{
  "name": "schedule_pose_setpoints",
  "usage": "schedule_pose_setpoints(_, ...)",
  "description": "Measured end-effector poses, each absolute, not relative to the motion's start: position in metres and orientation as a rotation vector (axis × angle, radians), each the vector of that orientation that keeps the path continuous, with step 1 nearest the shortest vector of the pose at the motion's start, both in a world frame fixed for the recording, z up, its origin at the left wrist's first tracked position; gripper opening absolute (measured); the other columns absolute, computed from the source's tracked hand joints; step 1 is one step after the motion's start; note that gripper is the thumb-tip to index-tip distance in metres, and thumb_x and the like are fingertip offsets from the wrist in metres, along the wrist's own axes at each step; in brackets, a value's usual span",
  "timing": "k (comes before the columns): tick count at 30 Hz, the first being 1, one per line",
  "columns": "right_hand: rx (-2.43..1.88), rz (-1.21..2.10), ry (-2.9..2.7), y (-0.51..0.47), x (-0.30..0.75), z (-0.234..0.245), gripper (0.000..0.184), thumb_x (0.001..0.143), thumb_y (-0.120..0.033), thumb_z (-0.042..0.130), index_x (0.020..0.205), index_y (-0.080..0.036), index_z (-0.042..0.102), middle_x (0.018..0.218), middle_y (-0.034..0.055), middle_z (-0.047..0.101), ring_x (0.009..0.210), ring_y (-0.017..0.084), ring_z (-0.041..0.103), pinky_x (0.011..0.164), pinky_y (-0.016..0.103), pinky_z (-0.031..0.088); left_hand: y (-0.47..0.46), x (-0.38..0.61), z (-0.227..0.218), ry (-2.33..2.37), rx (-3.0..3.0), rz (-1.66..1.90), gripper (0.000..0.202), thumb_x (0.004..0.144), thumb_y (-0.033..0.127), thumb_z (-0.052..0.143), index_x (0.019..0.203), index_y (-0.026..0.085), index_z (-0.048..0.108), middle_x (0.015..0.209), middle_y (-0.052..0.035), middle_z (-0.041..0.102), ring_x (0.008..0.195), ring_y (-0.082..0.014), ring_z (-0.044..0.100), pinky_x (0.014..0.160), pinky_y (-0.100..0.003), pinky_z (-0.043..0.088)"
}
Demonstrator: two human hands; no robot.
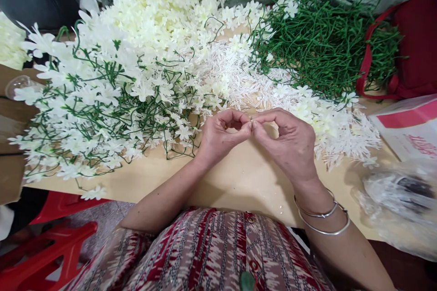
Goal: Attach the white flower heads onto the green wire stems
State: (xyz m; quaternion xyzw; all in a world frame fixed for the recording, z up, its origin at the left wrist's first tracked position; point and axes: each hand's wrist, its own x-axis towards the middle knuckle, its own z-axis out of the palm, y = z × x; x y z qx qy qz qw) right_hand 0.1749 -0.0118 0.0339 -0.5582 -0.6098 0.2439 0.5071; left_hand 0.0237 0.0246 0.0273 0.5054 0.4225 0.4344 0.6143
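My left hand (225, 135) and my right hand (286, 141) meet fingertip to fingertip above the table, each closed in a pinch. Between the tips sits something tiny and pale, too small to name. Just beyond my fingers lies a heap of thin white strands (244, 70), perhaps flower centres. Left of my left hand spreads a pile of white artificial flowers on green stems (112, 95). Loose cream-white petals (160, 13) are heaped at the back. Behind my right hand are more white petals (314, 113) and a tangle of bare green plastic stems (317, 45).
A red bag (416, 45) stands at the right, near a white and pink box (409, 122) and a clear plastic bag (399, 200). The wooden table (235, 182) ends close to my body. A red stool (64, 245) is at lower left, cardboard (13, 132) at far left.
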Motion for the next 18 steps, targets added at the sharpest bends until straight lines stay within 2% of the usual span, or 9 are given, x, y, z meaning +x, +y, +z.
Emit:
schedule_pose_setpoints(5,-1.376,0.706,-1.356,-0.0109,0.1749,0.0286,0.007,0.083,-0.018,0.067,0.079,-0.022,0.071,0.079,-0.0005,0.076,0.076,0.017,0.071,0.075,0.033,0.058,0.0226,0.0247,0.0301,0.982,1.199,0.993,0.028,0.071,0.035,0.091,0.075,0.016,0.07,0.073,-0.0015,0.069,0.068,-0.0106,0.059,0.067,-0.023,0.051)
schedule_pose_setpoints(11,-1.355,0.77,-1.225,-0.0081,0.177,0.0281,0.005,0.082,-0.019,0.069,0.078,-0.021,0.07,0.076,-0.0004,0.075,0.071,0.015,0.069,0.071,0.031,0.059,0.0237,0.0234,0.0336,0.902,1.095,0.982,0.034,0.072,0.041,0.092,0.074,0.016,0.068,0.071,-0.0004,0.068,0.068,-0.0107,0.061,0.068,-0.024,0.051)
schedule_pose_setpoints(14,-1.339,0.677,-1.289,-0.0075,0.1776,0.0293,0.005,0.085,-0.019,0.069,0.081,-0.022,0.071,0.082,0.0008,0.076,0.078,0.017,0.072,0.078,0.035,0.06,0.0232,0.0235,0.0334,0.894,1.093,1.028,0.033,0.073,0.042,0.092,0.077,0.017,0.071,0.072,-0.0001,0.07,0.067,-0.01,0.061,0.066,-0.023,0.05)
schedule_pose_setpoints(18,-1.292,0.569,-1.348,-0.0068,0.1764,0.0292,0.007,0.086,-0.019,0.069,0.081,-0.023,0.07,0.094,0.004,0.076,0.095,0.02,0.073,0.09,0.041,0.059,0.0198,0.025,0.0328,0.926,1.134,1.04,0.027,0.077,0.04,0.089,0.083,0.017,0.076,0.081,-0.0021,0.075,0.073,-0.011,0.066,0.072,-0.024,0.054)
